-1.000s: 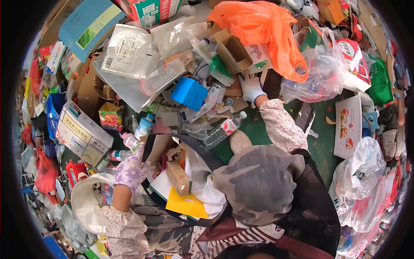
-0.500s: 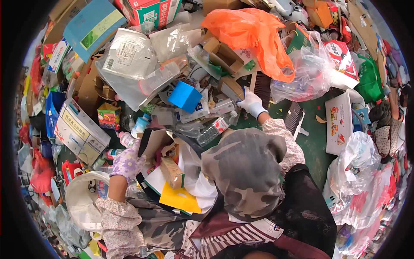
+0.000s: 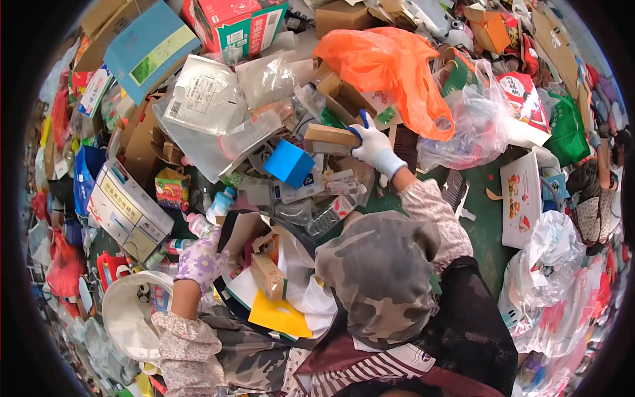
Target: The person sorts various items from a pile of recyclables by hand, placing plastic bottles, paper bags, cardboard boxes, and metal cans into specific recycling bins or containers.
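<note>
My right hand (image 3: 374, 149), in a white glove with blue fingertips, is closed on the end of a small brown cardboard box (image 3: 331, 135). The box is held over heaped packaging, above a blue box (image 3: 289, 163) and a clear plastic bottle (image 3: 333, 215). My left hand (image 3: 202, 261), in a purple flowered glove, has its thumb and fingers apart. It lies against a pink-and-white bottle (image 3: 198, 225) and near the edge of a dark bag (image 3: 237, 231). Papers and a brown carton (image 3: 269, 276) fill that bag. The underside of the left hand is hidden.
A white bucket (image 3: 119, 324) stands at the lower left. An orange plastic bag (image 3: 390, 66) and a clear bag (image 3: 463, 135) lie beyond my right hand. A brush (image 3: 454, 188) rests on the green surface (image 3: 479, 225), with a white box (image 3: 520, 198) farther right.
My right hand has lifted the small cardboard box and shifted it a little left and away from me. My left hand stays by the pink-and-white bottle, its thumb now farther out. The view has shifted slightly.
</note>
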Tool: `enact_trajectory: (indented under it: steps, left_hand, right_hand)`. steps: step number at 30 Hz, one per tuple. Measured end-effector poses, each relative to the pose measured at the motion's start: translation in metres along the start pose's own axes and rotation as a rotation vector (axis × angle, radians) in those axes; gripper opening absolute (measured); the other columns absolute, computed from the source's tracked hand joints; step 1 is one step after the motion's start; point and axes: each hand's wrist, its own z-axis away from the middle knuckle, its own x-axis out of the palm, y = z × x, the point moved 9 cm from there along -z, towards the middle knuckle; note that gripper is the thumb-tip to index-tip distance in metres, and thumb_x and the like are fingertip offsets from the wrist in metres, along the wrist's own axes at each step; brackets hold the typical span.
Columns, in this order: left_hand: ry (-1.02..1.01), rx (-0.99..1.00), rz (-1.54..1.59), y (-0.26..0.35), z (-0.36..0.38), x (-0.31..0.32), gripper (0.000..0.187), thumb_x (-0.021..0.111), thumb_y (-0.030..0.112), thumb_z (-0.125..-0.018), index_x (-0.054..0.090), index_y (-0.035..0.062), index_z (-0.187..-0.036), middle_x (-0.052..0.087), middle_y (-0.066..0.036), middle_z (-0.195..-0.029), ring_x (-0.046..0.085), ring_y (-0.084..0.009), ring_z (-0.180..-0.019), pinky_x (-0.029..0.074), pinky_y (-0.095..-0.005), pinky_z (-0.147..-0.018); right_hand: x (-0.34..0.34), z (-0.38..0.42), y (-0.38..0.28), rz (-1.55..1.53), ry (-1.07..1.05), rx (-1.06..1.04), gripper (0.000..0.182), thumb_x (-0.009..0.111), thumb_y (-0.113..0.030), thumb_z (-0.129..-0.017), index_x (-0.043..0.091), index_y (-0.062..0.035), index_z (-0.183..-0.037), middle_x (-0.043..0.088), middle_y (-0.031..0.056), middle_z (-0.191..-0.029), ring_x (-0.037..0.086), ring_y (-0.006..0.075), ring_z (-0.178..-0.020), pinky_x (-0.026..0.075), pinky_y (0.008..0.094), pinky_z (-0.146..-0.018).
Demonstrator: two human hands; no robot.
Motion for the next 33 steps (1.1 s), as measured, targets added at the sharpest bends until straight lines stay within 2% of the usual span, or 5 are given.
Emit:
enact_trajectory:
  steps: [14,16,20,26,33]
  left_hand:
    - [-0.029,-0.036,0.110,-0.027,-0.005,0.032,0.045,0.061,0.031,-0.083,0.053,0.0062,-0.119,0.055,-0.023,-0.102,0.059,-0.0411,-0.097,0.050,-0.0450,-0.081]
    - [-0.147,0.286,-0.793,-0.027,-0.035,0.076,0.028,0.060,0.018,-0.077,0.060,0.0021,-0.101,0.057,-0.022,-0.098,0.059,-0.0403,-0.091,0.048,-0.0433,-0.076]
    - [-0.030,0.071,0.252,-0.077,-0.050,0.073,0.020,0.059,0.013,-0.073,0.066,0.0022,-0.089,0.064,-0.020,-0.089,0.064,-0.0353,-0.085,0.050,-0.0417,-0.075]
    - [-0.032,0.081,0.232,-0.063,-0.035,0.061,0.023,0.060,0.012,-0.073,0.067,0.0036,-0.093,0.066,-0.019,-0.089,0.066,-0.0341,-0.085,0.051,-0.0405,-0.076]
    - [0.010,0.055,0.081,-0.065,-0.035,0.058,0.028,0.059,0.010,-0.074,0.068,0.0053,-0.100,0.068,-0.019,-0.096,0.067,-0.0329,-0.093,0.052,-0.0397,-0.078]
  right_hand:
    - [-0.124,0.029,-0.064,-0.866,-0.274,-0.252,0.068,0.070,-0.004,-0.073,0.046,0.0016,-0.136,0.060,0.0083,-0.119,0.060,0.0131,-0.101,0.051,0.0286,-0.090]
    - [-0.170,0.044,-0.106,-0.946,-0.337,-0.200,0.065,0.062,-0.002,-0.076,0.043,0.0015,-0.138,0.056,0.0078,-0.124,0.059,0.0127,-0.104,0.049,0.0277,-0.092]
    - [-0.216,0.096,-0.234,-0.887,-0.610,-0.362,0.061,0.062,-0.010,-0.076,0.048,0.0034,-0.133,0.062,0.0077,-0.114,0.060,0.0118,-0.100,0.048,0.0238,-0.088]
    - [-0.099,0.181,-0.329,0.003,-0.453,-0.916,0.057,0.068,-0.026,-0.073,0.056,-0.0074,-0.125,0.064,0.0158,-0.109,0.064,0.0317,-0.092,0.050,0.0376,-0.084]
    - [0.049,0.216,-0.288,0.049,-0.525,-0.587,0.059,0.064,-0.033,-0.074,0.052,-0.0113,-0.128,0.061,0.0198,-0.108,0.062,0.0352,-0.096,0.050,0.0424,-0.085]
